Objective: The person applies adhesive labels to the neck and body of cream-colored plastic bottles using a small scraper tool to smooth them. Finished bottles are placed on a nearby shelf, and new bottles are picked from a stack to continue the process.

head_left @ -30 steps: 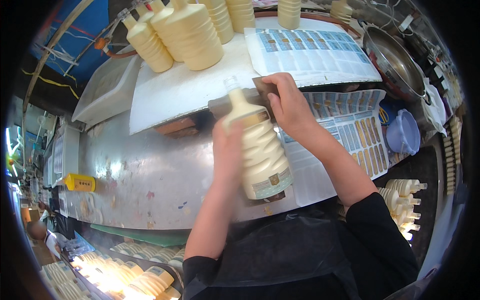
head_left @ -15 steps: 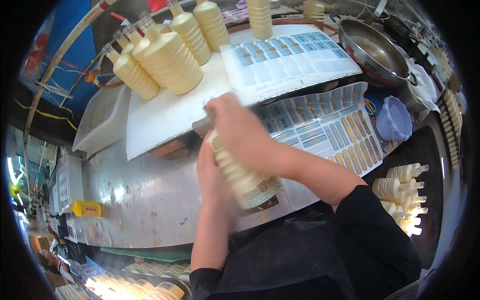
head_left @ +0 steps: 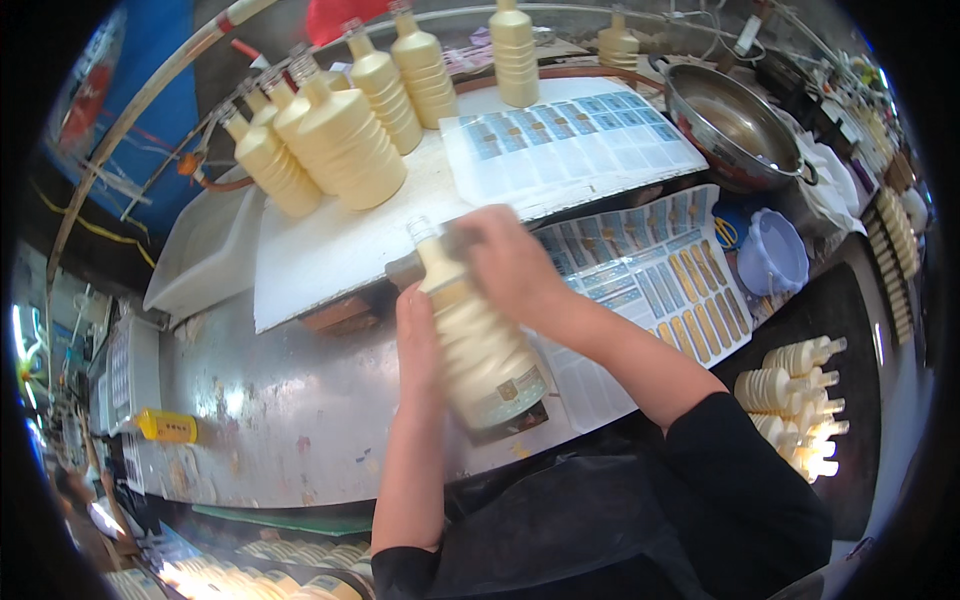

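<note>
Item: cream bottle (head_left: 478,340), lying tilted over the near edge of the steel tabletop (head_left: 260,420), neck pointing away from me.

Left hand (head_left: 418,335): fingers closed along its side.

Right hand (head_left: 505,262): wrapped over its shoulder, pressing.

Nearby: label sheets (head_left: 650,270), upright bottles (head_left: 340,150) on the white board (head_left: 320,255).

Risk, as I judge it: the bottle slipping off the edge if my grip loosens; its label creasing under uneven pressure.
</note>
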Motion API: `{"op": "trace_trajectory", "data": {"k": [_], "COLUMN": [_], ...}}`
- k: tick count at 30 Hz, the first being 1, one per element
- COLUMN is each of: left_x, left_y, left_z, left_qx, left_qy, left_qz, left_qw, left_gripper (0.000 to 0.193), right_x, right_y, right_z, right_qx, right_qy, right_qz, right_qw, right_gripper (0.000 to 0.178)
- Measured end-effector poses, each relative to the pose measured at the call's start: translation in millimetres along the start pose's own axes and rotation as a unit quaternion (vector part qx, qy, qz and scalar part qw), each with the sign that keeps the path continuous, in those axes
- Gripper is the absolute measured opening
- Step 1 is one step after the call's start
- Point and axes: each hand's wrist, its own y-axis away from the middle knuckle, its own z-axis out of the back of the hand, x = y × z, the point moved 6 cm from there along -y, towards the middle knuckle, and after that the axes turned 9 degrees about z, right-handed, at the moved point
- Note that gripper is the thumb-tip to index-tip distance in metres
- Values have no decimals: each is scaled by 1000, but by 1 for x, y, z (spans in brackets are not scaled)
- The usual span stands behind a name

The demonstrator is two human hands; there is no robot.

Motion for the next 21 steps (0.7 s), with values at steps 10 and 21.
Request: {"op": "trace_trajectory", "data": {"k": [10,21], "left_x": [-18,-91], "left_y": [3,92], "left_z": [-5,16], "left_qx": [36,27], "left_qy": [270,-157], "left_qz": [111,-136], "left_qw": [956,978], "left_gripper": [39,38], "right_x": [-7,-49], "right_y": [10,10], "right_z": [15,30], "right_qx": [-36,-46], "right_qy": [-121,-300], "right_qz": [15,-102], "right_qw": [992,947], "right_gripper": [33,38]}}
